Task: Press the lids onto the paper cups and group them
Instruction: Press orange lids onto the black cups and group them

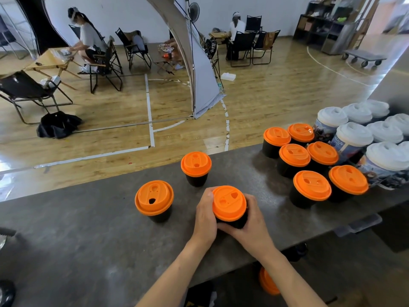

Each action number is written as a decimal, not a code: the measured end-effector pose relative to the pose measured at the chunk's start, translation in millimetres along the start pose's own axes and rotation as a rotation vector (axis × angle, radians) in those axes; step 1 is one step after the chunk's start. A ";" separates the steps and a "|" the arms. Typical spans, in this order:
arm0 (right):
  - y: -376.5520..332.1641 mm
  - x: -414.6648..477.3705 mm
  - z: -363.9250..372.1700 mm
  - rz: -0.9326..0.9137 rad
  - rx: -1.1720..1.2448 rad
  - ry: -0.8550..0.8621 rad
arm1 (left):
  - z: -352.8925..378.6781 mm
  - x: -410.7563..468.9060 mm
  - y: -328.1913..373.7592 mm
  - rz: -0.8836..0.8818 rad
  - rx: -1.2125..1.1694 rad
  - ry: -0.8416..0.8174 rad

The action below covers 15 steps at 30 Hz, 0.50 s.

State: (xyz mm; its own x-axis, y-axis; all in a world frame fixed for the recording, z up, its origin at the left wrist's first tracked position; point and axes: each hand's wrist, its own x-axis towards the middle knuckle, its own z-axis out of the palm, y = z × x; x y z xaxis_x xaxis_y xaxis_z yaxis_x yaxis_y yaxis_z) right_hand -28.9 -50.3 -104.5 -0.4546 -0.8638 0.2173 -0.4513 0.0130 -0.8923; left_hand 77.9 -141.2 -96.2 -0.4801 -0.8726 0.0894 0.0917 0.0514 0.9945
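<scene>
Head view looks down on a dark counter [88,240] that runs across the frame. At its right end stand tall white-lidded cups [354,135]. Just beside them, nearer the middle, is a tight cluster [312,188] of six black cups with orange lids. Two loose cups with orange lids stand apart to the left, one near [154,199] and one farther back [196,167].

Between these and the cluster, near the front edge, the cup [232,222] in hand stands upright with its lid [229,202] on top. The left hand [204,216] wraps its left side, fingers curled round the wall and thumb up against the lid's rim. The right hand [254,222] wraps the right side and front, fingers curled round the wall below the lid. Both hold the cup; neither presses flat on the lid.

The lid looks level, but whether its rim has snapped down all round cannot be told. One hand should steady the wall only lightly, since paper likely crushes under a hard squeeze. A thumb or palm should work round the rim until it seats evenly. The cup can then slide right to the cluster, base flat.
</scene>
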 end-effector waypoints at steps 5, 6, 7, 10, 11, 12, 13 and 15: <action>3.3 -0.5 -0.8 0.026 -0.052 -0.012 | -4.3 0.5 4.5 -0.015 -0.074 0.041; 4.0 -0.3 -0.8 0.026 -0.058 -0.023 | -4.5 0.1 4.2 -0.009 -0.081 0.045; 4.7 -0.1 -0.7 0.027 -0.058 -0.032 | -4.1 -0.5 3.9 -0.001 -0.084 0.041; 2.2 -1.1 0.4 0.043 -0.026 -0.042 | -0.1 -1.9 3.7 0.004 -0.053 0.000; 0.8 -1.6 0.9 0.046 -0.007 -0.036 | 1.1 -1.9 3.9 0.000 -0.040 -0.010; -0.3 -2.0 0.9 0.045 0.007 -0.028 | 1.6 -2.2 3.7 -0.002 -0.034 -0.015; -1.2 -2.0 0.4 0.038 0.010 -0.021 | 1.7 -2.2 3.7 -0.001 -0.035 -0.016; -1.6 -1.4 -1.7 0.016 -0.001 -0.029 | 0.8 -2.3 4.2 0.006 -0.051 -0.003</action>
State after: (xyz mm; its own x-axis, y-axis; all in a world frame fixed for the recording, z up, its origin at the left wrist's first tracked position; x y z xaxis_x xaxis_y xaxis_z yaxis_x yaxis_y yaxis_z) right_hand -28.8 -48.3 -102.7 -0.4395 -0.8775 0.1918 -0.4452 0.0274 -0.8950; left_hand 78.8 -138.7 -92.2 -0.4821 -0.8709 0.0955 0.1385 0.0319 0.9899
